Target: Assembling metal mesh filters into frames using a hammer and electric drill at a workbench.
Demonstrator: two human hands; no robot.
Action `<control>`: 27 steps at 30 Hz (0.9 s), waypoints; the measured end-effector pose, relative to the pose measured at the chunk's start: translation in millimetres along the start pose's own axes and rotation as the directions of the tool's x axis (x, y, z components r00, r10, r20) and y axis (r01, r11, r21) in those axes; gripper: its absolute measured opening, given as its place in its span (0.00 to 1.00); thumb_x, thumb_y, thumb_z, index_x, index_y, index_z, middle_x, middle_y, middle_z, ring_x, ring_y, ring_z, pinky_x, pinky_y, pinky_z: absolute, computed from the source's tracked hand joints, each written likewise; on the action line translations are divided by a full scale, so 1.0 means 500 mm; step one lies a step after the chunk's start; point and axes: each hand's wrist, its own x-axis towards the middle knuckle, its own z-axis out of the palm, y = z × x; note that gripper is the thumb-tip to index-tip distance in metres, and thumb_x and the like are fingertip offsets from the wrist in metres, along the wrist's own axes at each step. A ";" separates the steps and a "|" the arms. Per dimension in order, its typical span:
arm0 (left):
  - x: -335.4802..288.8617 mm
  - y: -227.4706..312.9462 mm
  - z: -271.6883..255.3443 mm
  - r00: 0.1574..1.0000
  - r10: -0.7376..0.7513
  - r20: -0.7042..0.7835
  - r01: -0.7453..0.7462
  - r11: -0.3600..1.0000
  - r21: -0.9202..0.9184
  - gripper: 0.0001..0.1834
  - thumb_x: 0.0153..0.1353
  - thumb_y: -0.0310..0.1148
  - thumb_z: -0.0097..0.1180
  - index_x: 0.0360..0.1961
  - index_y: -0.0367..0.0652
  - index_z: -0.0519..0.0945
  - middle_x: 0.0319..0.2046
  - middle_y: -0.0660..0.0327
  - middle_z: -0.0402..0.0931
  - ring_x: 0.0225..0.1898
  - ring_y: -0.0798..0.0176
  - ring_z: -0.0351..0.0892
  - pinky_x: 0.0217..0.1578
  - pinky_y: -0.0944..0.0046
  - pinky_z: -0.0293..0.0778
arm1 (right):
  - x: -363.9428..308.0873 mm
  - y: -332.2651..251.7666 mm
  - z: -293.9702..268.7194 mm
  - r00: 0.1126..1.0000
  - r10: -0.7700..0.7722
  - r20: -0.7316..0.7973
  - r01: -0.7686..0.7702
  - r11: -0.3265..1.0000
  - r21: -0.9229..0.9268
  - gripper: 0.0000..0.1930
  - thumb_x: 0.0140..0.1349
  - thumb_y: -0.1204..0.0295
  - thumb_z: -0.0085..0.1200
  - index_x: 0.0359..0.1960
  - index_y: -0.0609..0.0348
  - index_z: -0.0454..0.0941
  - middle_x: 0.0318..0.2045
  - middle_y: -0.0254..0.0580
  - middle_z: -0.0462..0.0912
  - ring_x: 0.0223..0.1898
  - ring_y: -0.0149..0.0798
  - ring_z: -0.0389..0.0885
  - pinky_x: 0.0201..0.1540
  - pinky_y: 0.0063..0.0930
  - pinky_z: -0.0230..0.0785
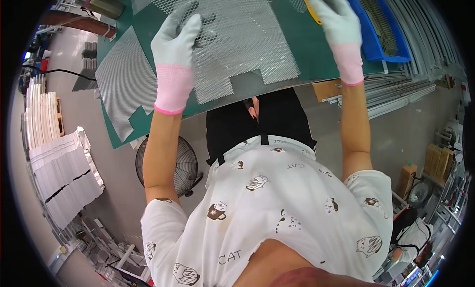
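Note:
A silver metal mesh sheet with a square notch in its near edge lies over the green tabletop. My left hand, in a white and pink glove with grey fingertips, is closed on the sheet's left side. Its fingers show through the mesh, and the thumb lies above. At the upper right, my right hand, gloved the same way, is closed on a yellow flat plastic tool. That tool sticks out to the left of the fingers, beside the sheet's right edge; the gripped part is hidden.
Another notched mesh sheet lies at the table's left. A blue bin of stacked metal parts stands at the right, with long metal profiles beyond. A black fan stands below the table. Another person is at lower right.

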 end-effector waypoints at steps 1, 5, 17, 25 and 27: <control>-0.004 0.009 -0.001 1.000 0.026 -0.010 -0.026 0.999 0.039 0.20 0.61 0.29 0.57 0.53 0.32 0.73 0.38 0.61 0.78 0.35 0.75 0.75 0.37 0.75 0.71 | 0.003 0.000 -0.004 0.985 -0.051 -0.167 0.044 0.998 -0.046 0.19 0.58 0.68 0.58 0.48 0.66 0.73 0.40 0.40 0.80 0.40 0.29 0.77 0.44 0.22 0.69; -0.027 0.027 -0.037 0.991 -0.007 0.132 0.000 0.999 0.053 0.19 0.62 0.28 0.55 0.53 0.30 0.73 0.37 0.61 0.78 0.35 0.74 0.75 0.37 0.76 0.70 | 0.013 0.001 -0.039 0.999 0.042 0.030 -0.042 0.999 0.026 0.23 0.59 0.64 0.58 0.52 0.64 0.71 0.39 0.37 0.77 0.36 0.29 0.77 0.43 0.23 0.68; -0.063 -0.085 -0.098 0.984 -0.146 -0.106 0.178 0.701 0.691 0.38 0.48 0.38 0.69 0.57 0.30 0.68 0.30 0.63 0.75 0.29 0.73 0.72 0.34 0.73 0.71 | -0.057 0.126 0.039 0.940 0.175 0.292 -0.110 0.968 -0.227 0.25 0.53 0.66 0.60 0.51 0.64 0.73 0.35 0.41 0.82 0.38 0.33 0.80 0.44 0.23 0.70; -0.063 -0.125 -0.099 0.981 -0.179 -0.079 0.175 0.617 0.767 0.36 0.48 0.39 0.66 0.57 0.32 0.69 0.30 0.57 0.78 0.31 0.65 0.77 0.37 0.66 0.73 | -0.069 0.177 0.059 0.931 0.243 0.272 -0.128 0.916 -0.381 0.25 0.50 0.60 0.59 0.49 0.59 0.75 0.38 0.47 0.82 0.42 0.44 0.81 0.47 0.31 0.71; -0.068 -0.151 -0.109 0.992 -0.112 -0.060 0.118 0.633 0.765 0.36 0.49 0.40 0.66 0.57 0.33 0.69 0.31 0.55 0.79 0.32 0.62 0.78 0.39 0.64 0.73 | -0.079 0.179 0.062 0.950 0.182 0.252 -0.071 0.916 -0.395 0.25 0.50 0.61 0.58 0.49 0.60 0.75 0.39 0.50 0.82 0.43 0.47 0.81 0.47 0.33 0.71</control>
